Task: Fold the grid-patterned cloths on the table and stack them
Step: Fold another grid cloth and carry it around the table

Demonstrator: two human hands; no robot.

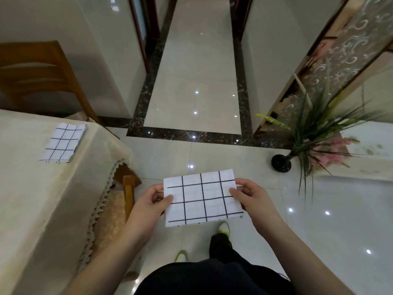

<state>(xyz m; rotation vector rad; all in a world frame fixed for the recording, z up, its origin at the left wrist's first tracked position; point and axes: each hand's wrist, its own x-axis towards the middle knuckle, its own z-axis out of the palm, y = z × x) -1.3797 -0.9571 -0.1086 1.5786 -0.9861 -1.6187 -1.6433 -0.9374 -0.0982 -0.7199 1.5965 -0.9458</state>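
Note:
A folded white cloth with a black grid (203,198) is held flat in the air over the floor, in front of my body. My left hand (152,204) pinches its left edge, thumb on top. My right hand (249,198) pinches its right edge the same way. A second folded grid-patterned cloth (62,142) lies flat on the table (32,199) at the left, near the table's far corner, well apart from both hands.
The table has a cream cover with a lace hem. A wooden chair (42,75) stands behind it and another chair's back (128,193) is tucked at its right side. A black vase with a plant (281,162) stands on the glossy tiled floor to the right.

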